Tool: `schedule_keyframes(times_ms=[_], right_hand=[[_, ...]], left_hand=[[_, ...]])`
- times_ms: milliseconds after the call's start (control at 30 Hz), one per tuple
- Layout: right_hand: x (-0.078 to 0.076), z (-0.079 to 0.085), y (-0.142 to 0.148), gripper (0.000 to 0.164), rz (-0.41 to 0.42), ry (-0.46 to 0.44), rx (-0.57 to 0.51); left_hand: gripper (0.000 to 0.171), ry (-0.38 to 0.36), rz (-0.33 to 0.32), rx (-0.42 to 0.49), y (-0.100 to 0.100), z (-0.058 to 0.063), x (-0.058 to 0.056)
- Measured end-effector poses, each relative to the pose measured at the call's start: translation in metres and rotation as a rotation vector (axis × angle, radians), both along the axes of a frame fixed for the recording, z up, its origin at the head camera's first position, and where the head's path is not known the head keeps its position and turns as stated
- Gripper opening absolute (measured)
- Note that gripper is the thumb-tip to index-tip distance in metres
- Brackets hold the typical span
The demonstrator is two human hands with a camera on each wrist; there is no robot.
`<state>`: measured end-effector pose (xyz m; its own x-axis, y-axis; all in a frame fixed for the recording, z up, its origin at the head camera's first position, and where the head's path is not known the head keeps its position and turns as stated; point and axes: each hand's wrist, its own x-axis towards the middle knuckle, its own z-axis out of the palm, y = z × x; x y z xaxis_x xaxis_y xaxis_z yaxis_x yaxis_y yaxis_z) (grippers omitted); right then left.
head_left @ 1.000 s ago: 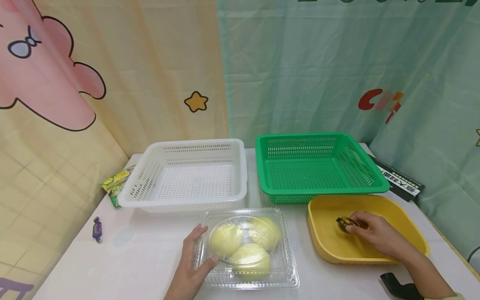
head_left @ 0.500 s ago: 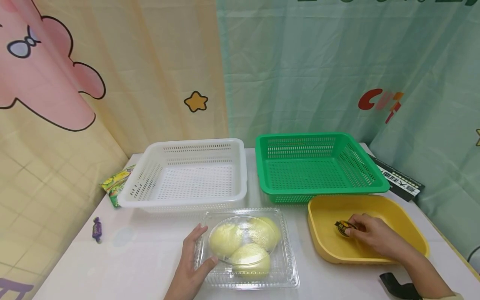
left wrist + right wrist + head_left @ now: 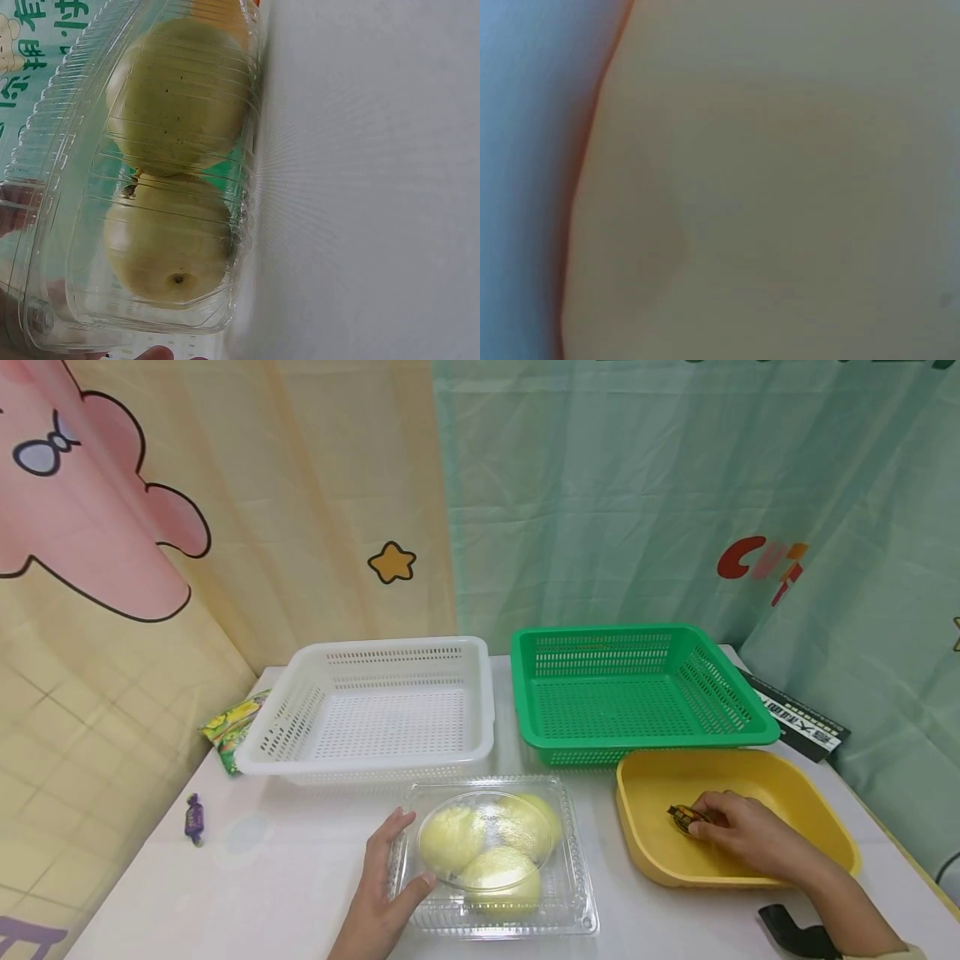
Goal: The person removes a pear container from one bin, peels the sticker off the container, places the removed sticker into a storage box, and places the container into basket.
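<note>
My right hand (image 3: 750, 835) pinches a small candy in a black-and-yellow wrapper (image 3: 684, 817) over the floor of the yellow tray (image 3: 645, 856). My left hand (image 3: 386, 893) holds the left edge of a clear plastic clamshell box (image 3: 562, 902), its thumb over the front left of the lid and its fingers along the side. Inside the closed box lie 3 pale yellow-green round fruits (image 3: 501, 878), and two of these fruits (image 3: 176, 94) show through the plastic in the left wrist view. The right wrist view is blurred, with neither hand nor candy recognisable.
Behind stand a white basket (image 3: 367, 768) and a green basket (image 3: 645, 743). A purple wrapped candy (image 3: 194, 820) lies at left, near a green-yellow packet (image 3: 236, 727). A black printed box (image 3: 806, 727) lies at right, and a black curved object (image 3: 798, 935) is beside my right forearm.
My right hand has shifted slightly, and the black-and-yellow candy has turned and moved a little left in its fingers. My left hand and the plastic box have stayed still.
</note>
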<state>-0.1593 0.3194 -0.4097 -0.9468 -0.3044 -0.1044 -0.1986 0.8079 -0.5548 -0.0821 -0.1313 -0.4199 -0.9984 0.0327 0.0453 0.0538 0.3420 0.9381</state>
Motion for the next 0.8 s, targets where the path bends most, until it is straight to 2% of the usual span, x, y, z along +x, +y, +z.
schedule_keyframes(times_ms=[600,800], right_hand=[[-0.0013,-0.0036,-0.0002,0.031,0.009,0.017,0.040],[-0.0003,-0.0031,-0.0011,0.040,-0.003,0.034,0.039]], left_hand=[[0.069,-0.009,0.004,-0.005,0.0002,0.0007,-0.0001],[0.068,-0.013,0.003,-0.005,-0.0003,0.0004,-0.0002]])
